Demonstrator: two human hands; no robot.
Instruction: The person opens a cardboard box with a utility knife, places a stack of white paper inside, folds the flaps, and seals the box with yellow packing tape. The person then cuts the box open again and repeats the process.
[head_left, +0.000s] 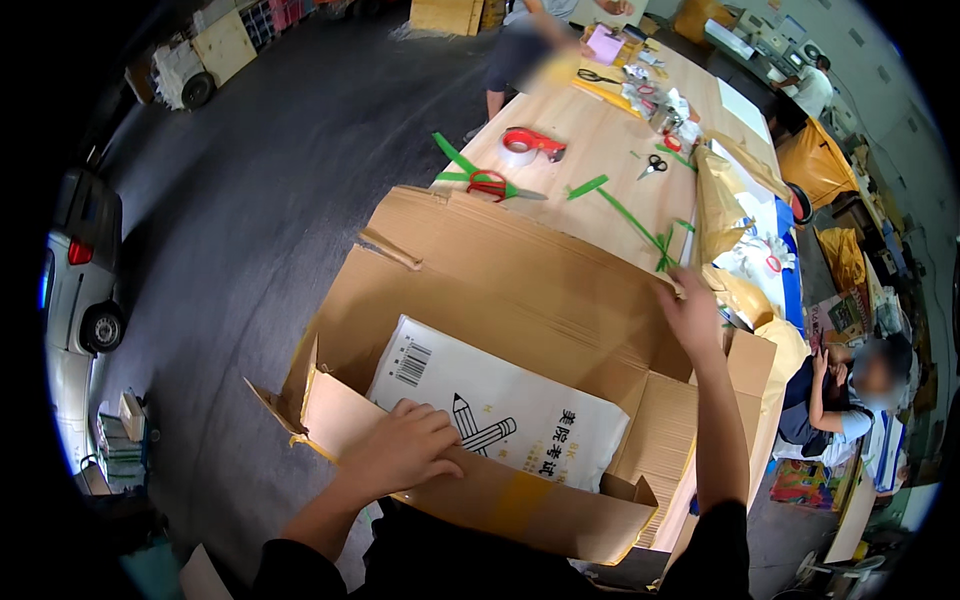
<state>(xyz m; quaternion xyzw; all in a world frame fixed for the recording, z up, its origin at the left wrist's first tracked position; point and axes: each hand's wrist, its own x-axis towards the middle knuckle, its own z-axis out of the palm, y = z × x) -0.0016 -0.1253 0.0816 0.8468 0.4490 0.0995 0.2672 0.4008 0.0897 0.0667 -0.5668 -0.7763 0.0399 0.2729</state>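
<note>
Cardboard box seemingly being steadied, my left grip clasps its near wall, right grip half-curled, hold unclear; lifting the white packet next would need one freed.

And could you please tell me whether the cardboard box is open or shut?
The cardboard box is open: its top gapes, leaving the white package inside in view.

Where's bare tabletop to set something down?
Bare tabletop lies between the red tape dispenser and black-handled scissors; a smaller patch sits among the red-handled scissors, green strap and carton. The right edge is crowded with brown paper, the far end with small items.
</note>
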